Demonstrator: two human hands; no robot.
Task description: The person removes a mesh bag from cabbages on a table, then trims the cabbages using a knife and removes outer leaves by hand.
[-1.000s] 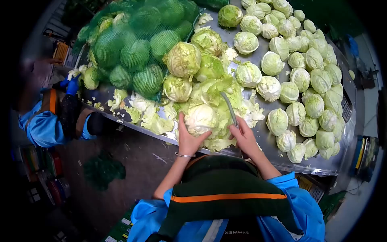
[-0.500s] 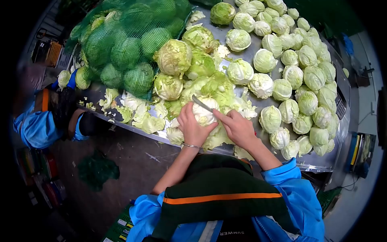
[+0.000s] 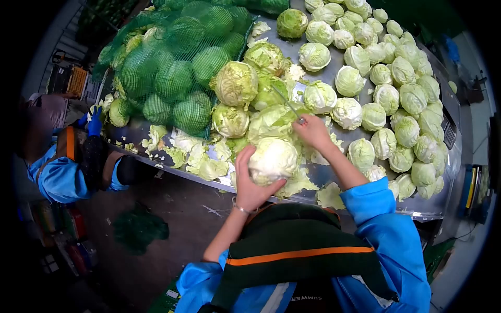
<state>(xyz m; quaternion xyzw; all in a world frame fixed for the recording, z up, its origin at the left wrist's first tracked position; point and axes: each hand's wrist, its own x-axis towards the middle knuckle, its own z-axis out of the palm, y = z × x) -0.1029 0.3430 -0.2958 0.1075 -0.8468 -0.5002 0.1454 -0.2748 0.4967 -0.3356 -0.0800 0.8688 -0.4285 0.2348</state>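
Observation:
A pale, trimmed cabbage [image 3: 273,159] rests on loose leaves near the front edge of the metal table. My left hand [image 3: 251,182] cups its left and near side, thumb and fingers spread around it. In my right hand [image 3: 314,130] is a knife [image 3: 286,101], its thin blade pointing up and left over a large loose green leaf [image 3: 271,122]. The knife is apart from the cabbage. Just beyond lie untrimmed cabbages with yellowish outer leaves, such as one cabbage [image 3: 236,83] beside the net.
A green net sack [image 3: 175,65] full of cabbages fills the table's left side. Several trimmed cabbages [image 3: 386,99] cover the right. Leaf scraps [image 3: 203,161] litter the front edge. At far left a co-worker's blue-gloved hand [image 3: 95,122] shows. Green netting [image 3: 140,229] lies on the floor.
The knife has come away from the cabbage; my right hand has moved up and right with it. The cabbage now shows a smoother, paler side, and my left hand has shifted slightly lower.

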